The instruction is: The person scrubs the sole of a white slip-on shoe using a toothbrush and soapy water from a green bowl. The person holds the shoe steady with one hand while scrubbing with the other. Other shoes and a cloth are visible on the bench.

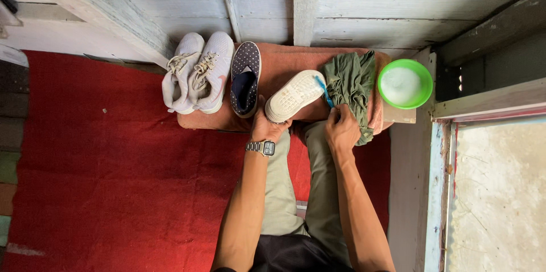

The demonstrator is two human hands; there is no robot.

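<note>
Here the left hand (267, 127) is clasping the heel end of a white shoe (294, 96), which is lying sole-up on the low brown bench (284, 59). The shoe's long axis is running from the hand up and to the right, toe toward the green cloth (351, 81). The right hand (341, 127) is closing around the handle of a blue brush (326, 93), whose head is touching the shoe's toe end; this hand is also resting against the cloth's lower edge. The right hand is thus lying nearer the toe, the left nearer the heel. A green bowl (424, 81) of white contents is standing just beyond the cloth. A pale sneaker pair (196, 70) and a dotted navy slip-on (246, 76) are sitting left of the held shoe.
</note>
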